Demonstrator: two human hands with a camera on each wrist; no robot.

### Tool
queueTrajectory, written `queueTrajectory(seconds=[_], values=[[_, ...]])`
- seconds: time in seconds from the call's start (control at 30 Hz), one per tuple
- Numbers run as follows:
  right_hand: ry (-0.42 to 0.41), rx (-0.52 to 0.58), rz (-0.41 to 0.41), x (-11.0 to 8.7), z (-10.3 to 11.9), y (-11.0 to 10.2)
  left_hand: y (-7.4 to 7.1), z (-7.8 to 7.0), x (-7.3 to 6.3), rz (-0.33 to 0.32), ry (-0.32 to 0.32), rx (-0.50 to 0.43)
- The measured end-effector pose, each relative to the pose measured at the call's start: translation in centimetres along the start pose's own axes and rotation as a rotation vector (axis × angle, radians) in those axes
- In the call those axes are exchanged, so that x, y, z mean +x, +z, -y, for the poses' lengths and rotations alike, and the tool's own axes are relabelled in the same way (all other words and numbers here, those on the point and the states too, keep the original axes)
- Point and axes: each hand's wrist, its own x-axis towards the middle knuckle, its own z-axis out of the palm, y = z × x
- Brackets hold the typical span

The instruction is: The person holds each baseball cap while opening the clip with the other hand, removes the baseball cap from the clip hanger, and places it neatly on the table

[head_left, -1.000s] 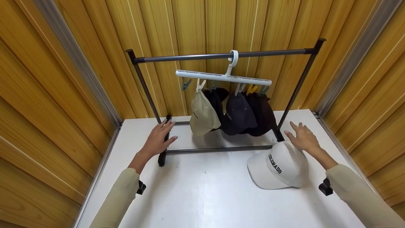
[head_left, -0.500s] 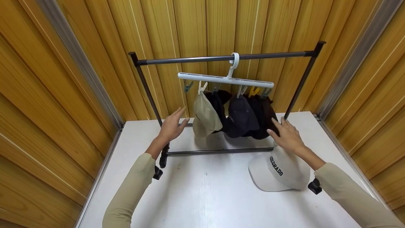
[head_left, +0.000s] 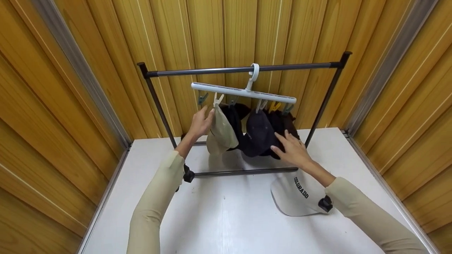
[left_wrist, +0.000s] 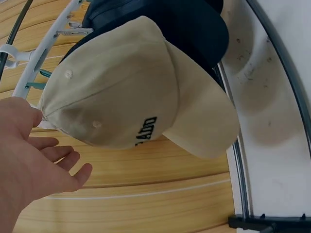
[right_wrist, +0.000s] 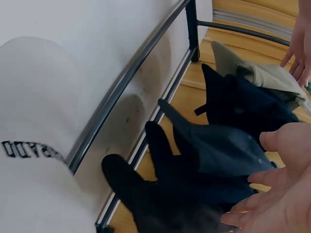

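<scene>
My left hand (head_left: 200,124) is at the left side of a beige cap (head_left: 224,134), its thumb by the white clothespin (head_left: 218,101) that clips the cap. In the left wrist view the fingers are loosely bent and grip nothing; whether the thumb touches the cap I cannot tell. My right hand (head_left: 293,151) reaches in front of the dark caps with fingers spread, holding nothing. A navy cap (head_left: 257,130) and several other dark caps hang from clips on a white hanger (head_left: 236,91). A white cap (head_left: 287,199) lettered COLORADO lies on the table, partly behind my right forearm.
The hanger hooks over the top bar of a dark metal rack (head_left: 197,71) standing on the white table (head_left: 219,225). At the hanger's left end a teal clip (head_left: 202,98) dangles without a cap. Wood-look panels (head_left: 169,102) enclose the back and sides.
My left hand has moved right and up, from beside the rack's left post to the beige cap. My right hand has moved left, from above the white cap to the dark caps.
</scene>
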Motion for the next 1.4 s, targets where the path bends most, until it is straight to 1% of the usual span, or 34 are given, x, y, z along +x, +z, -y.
queueTrajectory(seconds=[0.1,0.2,0.27,0.33,0.43,0.53,0.63,0.73,0.87,0.97,1.07,1.17,1.27,1.33,1.4], values=[[-0.005,0.015,0.002,0.6,1.6,0.5,0.1,-0.4,0.8,-0.002,0.012,-0.143],[-0.003,0.027,0.011,1.1,2.8,0.9,0.2,-0.6,1.3,0.009,0.033,-0.286],[-0.002,0.028,0.014,1.3,3.5,1.1,0.3,-0.7,1.4,0.013,0.03,-0.35],[-0.008,0.029,0.011,1.4,4.1,1.2,0.3,-0.6,1.5,0.014,0.031,-0.399],[-0.018,0.03,-0.001,1.6,4.6,1.2,0.2,-0.6,1.4,0.024,0.039,-0.445],[-0.028,0.032,-0.005,1.7,4.9,1.0,-0.1,-0.9,1.5,0.052,0.037,-0.489],[-0.035,0.046,-0.007,1.8,5.2,0.8,-0.2,-1.4,1.6,0.081,0.018,-0.54],[-0.045,0.069,-0.021,2.0,5.7,0.6,-0.2,-2.1,1.9,0.078,0.007,-0.596],[-0.094,0.105,-0.081,2.6,6.7,0.3,0.1,-2.5,2.2,0.062,-0.004,-0.661],[-0.147,0.146,-0.135,3.0,7.6,0.6,0.1,-2.2,2.0,0.08,-0.034,-0.704],[-0.205,0.207,-0.173,3.4,8.5,1.2,-0.3,-1.7,1.5,0.088,-0.068,-0.731],[-0.273,0.285,-0.198,3.9,9.5,1.9,-1.0,-1.3,1.0,0.092,-0.085,-0.717],[-0.321,0.354,-0.204,4.3,10.1,2.4,-1.4,-1.1,0.6,0.13,-0.063,-0.701],[-0.337,0.386,-0.194,4.4,10.3,2.6,-1.4,-1.1,0.3,0.158,-0.055,-0.686],[-0.346,0.403,-0.189,4.6,10.4,2.7,-1.2,-1.1,0.2,0.187,-0.035,-0.676]])
